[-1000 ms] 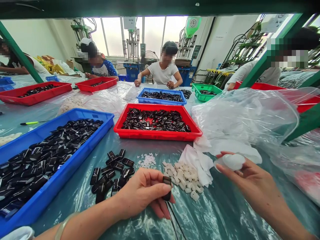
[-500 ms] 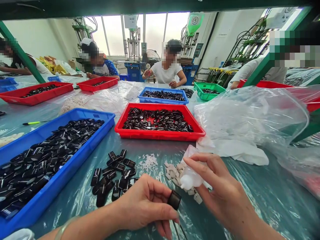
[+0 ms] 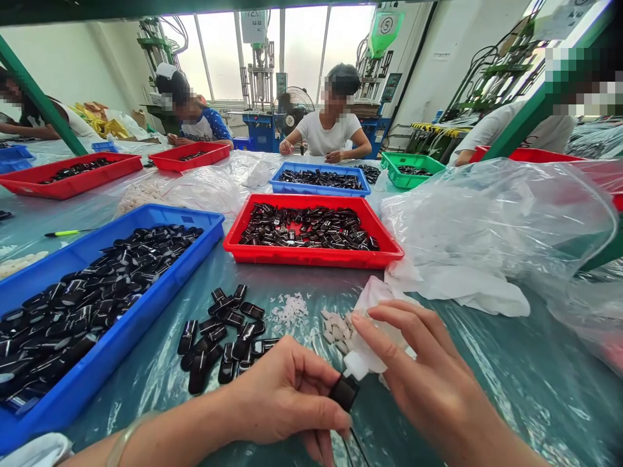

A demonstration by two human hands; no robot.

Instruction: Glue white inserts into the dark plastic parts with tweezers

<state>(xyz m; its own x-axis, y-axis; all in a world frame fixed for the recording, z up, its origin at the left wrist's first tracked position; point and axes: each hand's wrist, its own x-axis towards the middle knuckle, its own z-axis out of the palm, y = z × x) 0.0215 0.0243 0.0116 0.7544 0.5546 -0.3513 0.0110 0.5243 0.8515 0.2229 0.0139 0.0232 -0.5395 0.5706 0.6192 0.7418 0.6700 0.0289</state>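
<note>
My left hand is closed, pinching a small black plastic piece between thumb and fingers. Two thin metal prongs, like tweezers, stick out below the same hand. In my right hand is a soft, translucent white squeeze bottle, tilted so that its white nozzle is at the upper edge of the black piece. Whether anything comes out of the nozzle cannot be seen. Beyond my left hand lies a loose heap of glossy black pieces. Pale flat chips lie behind the bottle, partly hidden by it.
White small bits are piled mid-table. A blue tray at left and a red tray ahead hold black pieces. Clear plastic bags cover the right side. Several co-workers sit across the table, and green frame bars rise at both sides.
My right hand has tilted the squeeze bottle and brought its nozzle down to the black piece. My left hand keeps its hold, and the view has shifted slightly.
</note>
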